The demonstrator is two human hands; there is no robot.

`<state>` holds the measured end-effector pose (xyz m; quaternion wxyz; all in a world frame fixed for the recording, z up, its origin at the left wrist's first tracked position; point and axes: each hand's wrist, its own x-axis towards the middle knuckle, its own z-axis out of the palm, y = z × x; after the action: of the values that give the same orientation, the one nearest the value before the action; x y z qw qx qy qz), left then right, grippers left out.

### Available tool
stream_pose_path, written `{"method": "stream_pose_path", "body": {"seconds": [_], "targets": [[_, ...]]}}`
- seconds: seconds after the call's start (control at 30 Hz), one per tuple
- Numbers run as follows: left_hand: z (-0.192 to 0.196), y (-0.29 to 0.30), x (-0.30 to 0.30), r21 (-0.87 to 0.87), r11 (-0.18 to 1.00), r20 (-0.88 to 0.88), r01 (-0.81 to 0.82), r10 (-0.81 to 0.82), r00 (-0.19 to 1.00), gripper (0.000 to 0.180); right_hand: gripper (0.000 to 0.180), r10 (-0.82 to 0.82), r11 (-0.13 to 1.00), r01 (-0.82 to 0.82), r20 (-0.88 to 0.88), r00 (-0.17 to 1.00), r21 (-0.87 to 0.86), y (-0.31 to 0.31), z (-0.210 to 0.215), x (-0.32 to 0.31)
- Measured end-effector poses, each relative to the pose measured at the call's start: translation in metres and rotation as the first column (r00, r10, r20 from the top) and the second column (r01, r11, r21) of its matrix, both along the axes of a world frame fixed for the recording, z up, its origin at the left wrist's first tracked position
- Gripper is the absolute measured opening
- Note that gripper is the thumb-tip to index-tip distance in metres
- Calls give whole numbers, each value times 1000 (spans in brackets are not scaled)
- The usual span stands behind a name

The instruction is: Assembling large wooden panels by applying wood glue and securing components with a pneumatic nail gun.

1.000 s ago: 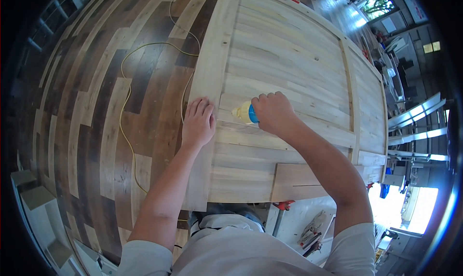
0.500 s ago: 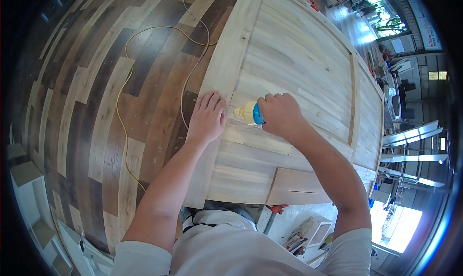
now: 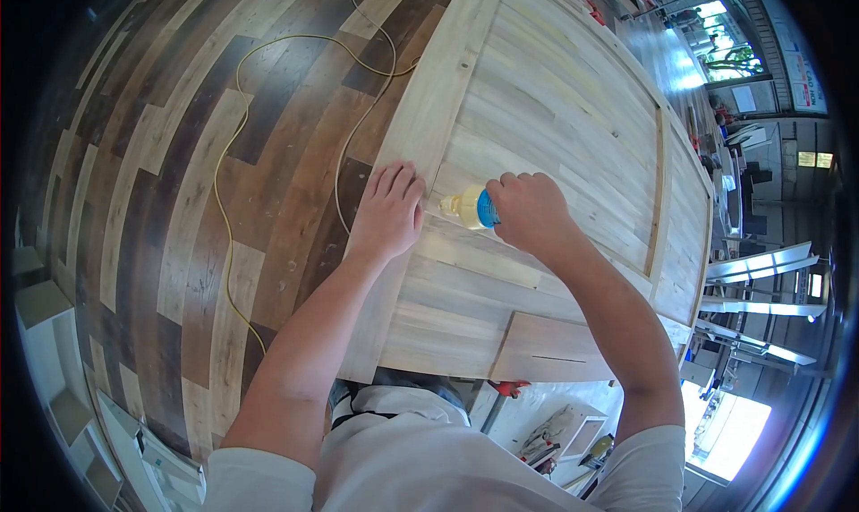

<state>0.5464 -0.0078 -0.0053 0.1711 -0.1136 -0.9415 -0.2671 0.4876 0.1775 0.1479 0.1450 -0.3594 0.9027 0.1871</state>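
A large pale wooden panel (image 3: 555, 145) made of long boards fills the middle of the view, with a raised frame strip along its left edge and another strip near its far right side. It lies above a floor (image 3: 161, 208) of mixed brown, grey and dark planks set in a staggered pattern. A thin yellow cord (image 3: 224, 199) loops across that floor and runs up toward the panel's left edge. A smaller reddish board (image 3: 546, 351) lies at the panel's near edge. To the right the room opens into a workshop with bright windows (image 3: 725, 38) and metal racks (image 3: 761, 270); details there are too small to tell.

The bottle (image 3: 472, 208) is small, with a pale yellowish body and a blue band, lying tilted with its tip pointing left, close to the panel's left frame strip. The right hand (image 3: 532, 212) is closed around its back end. The left hand (image 3: 389, 212) lies flat and spread on the frame strip, just beside the bottle's tip, holding nothing.
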Motion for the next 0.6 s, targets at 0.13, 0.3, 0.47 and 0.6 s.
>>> {"method": "stream_pose_path", "body": {"seconds": [0.13, 0.3, 0.47, 0.6], "targets": [[1, 1, 0, -16, 1000, -3, 0, 0, 1000, 33, 22, -85, 996, 86, -60, 995, 20, 8, 1, -12], [-2, 0, 0, -27, 1000, 42, 14, -12, 999, 34, 17, -163, 986, 166, -76, 984, 23, 22, 4, -11], [0, -1, 0, -26, 999, 31, 24, -23, 999, 33, 20, -181, 983, 180, 43, 982, 27, 44, 7, 21], [0, 3, -2, -31, 999, 14, 29, -28, 1000, 32, 18, -244, 968, 241, 44, 969, 63, 68, 10, 21]]}}
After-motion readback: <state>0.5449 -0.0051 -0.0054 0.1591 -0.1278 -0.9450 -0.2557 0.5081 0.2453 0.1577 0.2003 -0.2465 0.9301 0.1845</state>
